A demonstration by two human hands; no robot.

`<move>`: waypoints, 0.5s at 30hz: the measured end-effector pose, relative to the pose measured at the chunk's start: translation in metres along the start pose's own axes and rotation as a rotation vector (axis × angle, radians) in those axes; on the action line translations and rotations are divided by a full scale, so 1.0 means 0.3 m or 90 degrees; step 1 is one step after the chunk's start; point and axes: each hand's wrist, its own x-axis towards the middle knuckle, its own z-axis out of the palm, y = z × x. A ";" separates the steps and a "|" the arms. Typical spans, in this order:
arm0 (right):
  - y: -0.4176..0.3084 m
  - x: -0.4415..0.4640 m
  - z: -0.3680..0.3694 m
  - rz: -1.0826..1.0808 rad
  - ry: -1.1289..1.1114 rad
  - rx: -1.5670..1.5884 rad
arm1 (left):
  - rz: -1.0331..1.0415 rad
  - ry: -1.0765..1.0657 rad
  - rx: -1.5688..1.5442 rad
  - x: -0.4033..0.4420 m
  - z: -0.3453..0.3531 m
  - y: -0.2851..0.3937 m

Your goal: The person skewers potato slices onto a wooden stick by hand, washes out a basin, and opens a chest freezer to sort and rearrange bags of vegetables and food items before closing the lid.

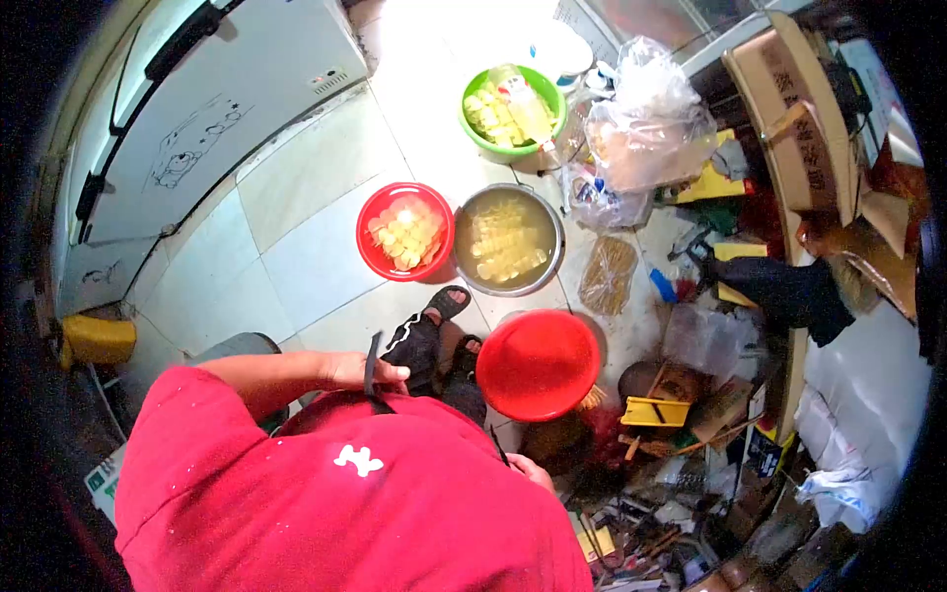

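My left hand (380,375) is closed round a black strap (372,363) in front of my waist. On the other side of my body, my right hand (533,472) shows only in part, with its fingers curled in; a second thin black strap (499,446) runs to them. Just ahead of that hand is an upturned-looking or empty red basin (538,365). Farther out stand a metal basin (560,252) with pale yellow slices in cloudy water, and a smaller red basin (365,242) holding round pale slices.
A green basin (480,143) with yellow slices and a plastic bottle (523,104) stands at the back. White freezers (227,109) line the left. Plastic bags (651,128), a bag of brown strips (607,276), cardboard (789,118) and a yellow slicer (656,412) clutter the right.
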 end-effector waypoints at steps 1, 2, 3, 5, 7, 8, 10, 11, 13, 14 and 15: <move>0.042 0.034 -0.021 0.011 -0.068 0.024 | 0.062 0.023 0.139 -0.018 0.004 -0.039; 0.086 0.050 -0.052 0.001 -0.071 0.010 | 0.055 0.072 0.208 -0.026 0.025 -0.076; 0.079 0.064 -0.062 0.024 -0.112 0.029 | 0.053 0.094 0.262 -0.036 0.045 -0.101; 0.042 0.071 -0.074 0.033 -0.157 0.039 | 0.061 0.131 0.318 -0.038 0.066 -0.193; 0.001 0.066 -0.089 -0.042 -0.138 -0.123 | 0.117 0.129 0.452 -0.013 0.064 -0.294; 0.004 0.072 -0.112 -0.053 -0.139 -0.135 | 0.130 0.141 0.452 -0.017 0.087 -0.306; 0.001 0.120 -0.166 -0.024 -0.116 -0.230 | -0.141 0.245 0.551 -0.091 0.178 -0.254; -0.029 0.116 -0.170 -0.007 -0.127 -0.211 | -0.124 0.309 0.505 -0.120 0.192 -0.276; -0.034 0.129 -0.199 -0.008 -0.193 -0.222 | -0.050 0.298 0.481 -0.188 0.193 -0.333; -0.036 0.141 -0.203 0.003 -0.250 -0.216 | 0.016 0.269 0.470 -0.224 0.193 -0.350; -0.058 0.148 -0.188 0.021 -0.221 -0.296 | -0.033 0.294 0.435 -0.264 0.216 -0.327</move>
